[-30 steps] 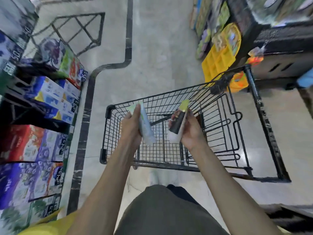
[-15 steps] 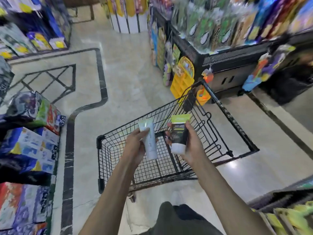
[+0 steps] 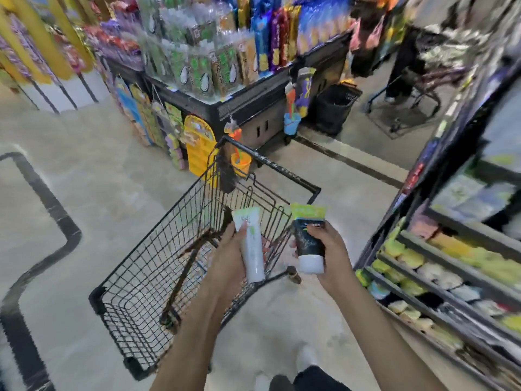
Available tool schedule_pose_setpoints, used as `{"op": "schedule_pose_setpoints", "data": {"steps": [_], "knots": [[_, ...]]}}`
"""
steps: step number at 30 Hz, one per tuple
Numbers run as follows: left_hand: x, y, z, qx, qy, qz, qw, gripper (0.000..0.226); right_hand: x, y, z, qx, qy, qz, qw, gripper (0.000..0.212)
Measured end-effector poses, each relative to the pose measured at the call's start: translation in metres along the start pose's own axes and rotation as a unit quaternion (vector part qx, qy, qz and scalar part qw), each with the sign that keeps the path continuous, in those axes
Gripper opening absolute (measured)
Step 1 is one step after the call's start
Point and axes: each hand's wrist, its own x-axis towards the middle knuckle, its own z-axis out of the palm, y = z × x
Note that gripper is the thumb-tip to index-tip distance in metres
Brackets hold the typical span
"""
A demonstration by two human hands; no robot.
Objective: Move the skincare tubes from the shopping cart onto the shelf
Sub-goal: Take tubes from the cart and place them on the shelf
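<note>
A pale stone floor (image 3: 107,176) with a black inlaid border line (image 3: 48,198) runs across the left of a shop aisle. Beyond it a low black display island (image 3: 248,100) carries upright packets of snacks, with hanging cards and a yellow tray rack (image 3: 198,145) on its near side.

In the middle stands a black wire shopping cart (image 3: 158,266), angled, its handle bar toward the upper right. The left hand (image 3: 228,258) is above the cart's near right corner, fingers wrapped around a white skincare tube (image 3: 251,246) held cap down. Just beside it, not touching, the right hand (image 3: 329,255) grips a dark skincare tube (image 3: 307,241) with a green crimped end up and a white cap down; it hangs over the floor between cart and shelving.

At the right a black tiered shelf (image 3: 439,266) slants away, its rows filled with blurred yellow, green and white products. Farther back, a black basket (image 3: 335,108) sits on the floor near the island.
</note>
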Motion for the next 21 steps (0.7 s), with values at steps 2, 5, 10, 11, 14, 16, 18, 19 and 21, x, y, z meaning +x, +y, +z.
{"op": "schedule_pose_setpoints", "data": {"steps": [2,5,10,11,14,16,18,19,21], "knots": [[-0.003,-0.013,0.026,0.008,-0.047,-0.025,0.999,0.030,-0.018,-0.013,-0.026,-0.004,0.025,-0.029,0.999,0.038],[-0.014,-0.033,0.061,0.049,-0.144,-0.036,0.988,0.052,-0.047,-0.033,-0.065,0.011,0.058,-0.063,0.996,0.026],[-0.038,-0.073,0.131,0.097,-0.241,-0.029,0.965,0.064,-0.104,-0.063,-0.133,0.061,0.140,-0.093,0.984,0.026],[-0.045,-0.083,0.145,0.104,-0.254,-0.028,0.961,0.063,-0.117,-0.068,-0.148,0.067,0.147,-0.100,0.982,0.031],[-0.070,-0.115,0.190,0.120,-0.300,-0.033,0.946,0.062,-0.157,-0.080,-0.198,0.067,0.161,-0.129,0.976,0.043],[-0.091,-0.136,0.219,0.130,-0.321,-0.039,0.937,0.058,-0.185,-0.087,-0.229,0.058,0.170,-0.147,0.973,0.049],[-0.116,-0.159,0.248,0.140,-0.336,-0.049,0.930,0.058,-0.212,-0.093,-0.266,0.045,0.189,-0.154,0.969,0.061],[-0.129,-0.171,0.262,0.141,-0.346,-0.056,0.926,0.059,-0.226,-0.096,-0.284,0.050,0.201,-0.158,0.966,0.065],[-0.154,-0.193,0.289,0.144,-0.369,-0.072,0.915,0.056,-0.251,-0.103,-0.317,0.070,0.231,-0.160,0.957,0.076]]}}
